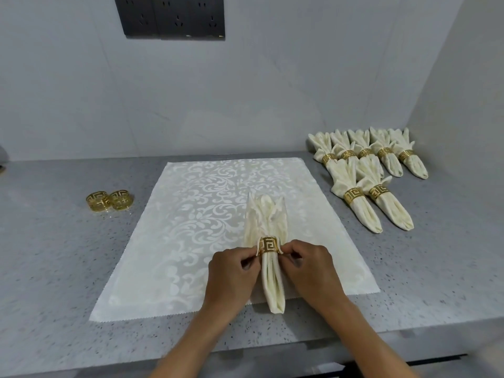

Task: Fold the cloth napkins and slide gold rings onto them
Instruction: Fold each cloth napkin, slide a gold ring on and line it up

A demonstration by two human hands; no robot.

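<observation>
A folded cream napkin [272,285] lies lengthwise on a flat white patterned cloth [191,227], its fanned end pointing away from me. A gold ring [268,245] with a key pattern sits around its middle. My left hand [231,271] pinches the ring's left side and my right hand [311,268] pinches its right side. Two loose gold rings [109,200] stand side by side on the counter at the left.
Several finished napkins with gold rings [365,170] lie in two rows at the back right, near the wall corner. The grey speckled counter [54,268] ends in a front edge near me. A black socket panel [171,16] hangs on the back wall.
</observation>
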